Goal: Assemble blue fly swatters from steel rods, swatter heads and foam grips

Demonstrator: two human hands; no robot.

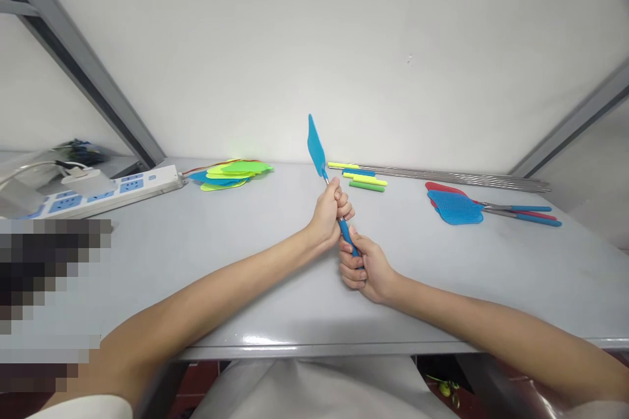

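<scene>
A blue fly swatter (316, 145) is held tilted above the grey table, its flat head up and leaning left, seen almost edge-on. My left hand (330, 211) is closed around its metal rod just below the head. Lower down, my right hand (364, 267) wraps round the blue handle grip (348, 236). Behind my hands lie several loose handle grips (367, 187) in yellow, green and blue. A pile of loose swatter heads (236, 172) in green, yellow and blue lies to the left. On the right, assembled swatters (457, 207) in blue and red lie stacked.
Long thin metal rods (457, 177) lie along the wall at the back right of the table (275, 288). A white power strip (113, 193) with a plug and cables stands at the left. Grey metal frame posts (88, 59) rise on both sides. Part of the left edge is pixelated.
</scene>
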